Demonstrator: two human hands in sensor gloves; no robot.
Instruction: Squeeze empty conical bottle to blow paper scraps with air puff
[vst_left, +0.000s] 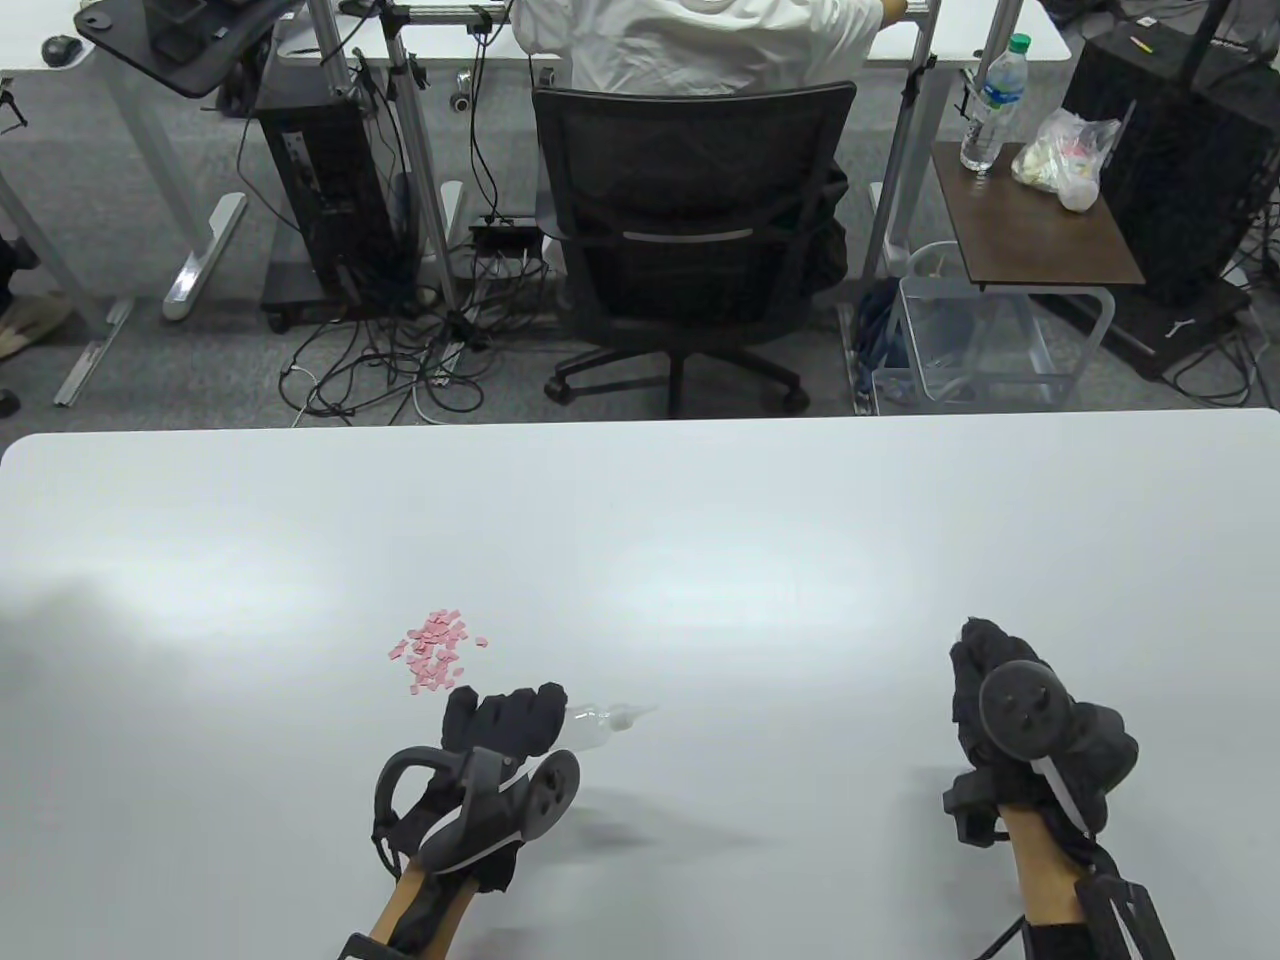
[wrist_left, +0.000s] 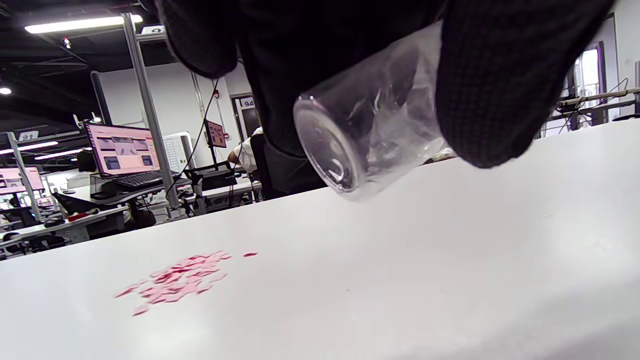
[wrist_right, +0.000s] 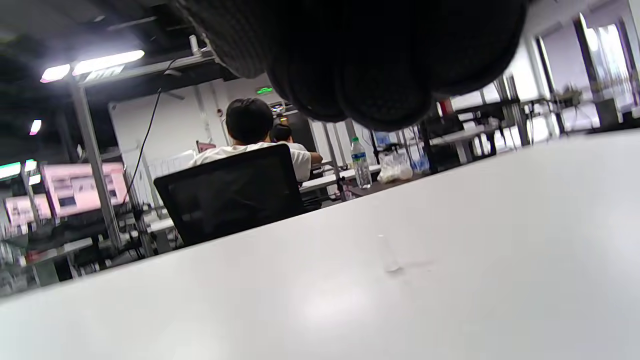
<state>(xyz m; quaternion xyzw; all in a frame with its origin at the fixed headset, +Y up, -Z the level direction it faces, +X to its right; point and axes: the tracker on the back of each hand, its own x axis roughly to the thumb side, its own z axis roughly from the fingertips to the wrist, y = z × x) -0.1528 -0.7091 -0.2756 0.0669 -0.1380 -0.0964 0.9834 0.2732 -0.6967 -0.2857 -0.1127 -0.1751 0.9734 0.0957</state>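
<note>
Gripping the clear bottle (vst_left: 592, 727) around its wide end, the left hand (vst_left: 500, 725) sits nearest the camera at about 7 o'clock on the table (vst_left: 800, 520). Its gloved fingers (wrist_left: 495, 90) wrap the body, and the left wrist view shows the round base pointing back toward the wrist, tilted and low over the tabletop; whether it touches the surface I cannot tell. The nozzle tip (vst_left: 640, 711) points toward 3 o'clock, away from the target.

At about 5 o'clock, well apart from the bottle, the right hand (vst_left: 1010, 700) rests on the table. It holds nothing that shows; its fingers (wrist_right: 350, 75) look curled together in the right wrist view, though how tightly I cannot tell.

Just beyond the left hand, toward 11 o'clock from it, lie the pink paper scraps (vst_left: 435, 650), a loose but compact pile near the knuckles.

Judging by that tidy pile, no puff seems to have reached it yet. The bottle is picked up, so the grasp is done. What looks left: turning the nozzle round to face the scraps, bringing it close and low, then a sharp squeeze. The thin plastic should collapse easily, and the light scraps should scatter readily.
</note>
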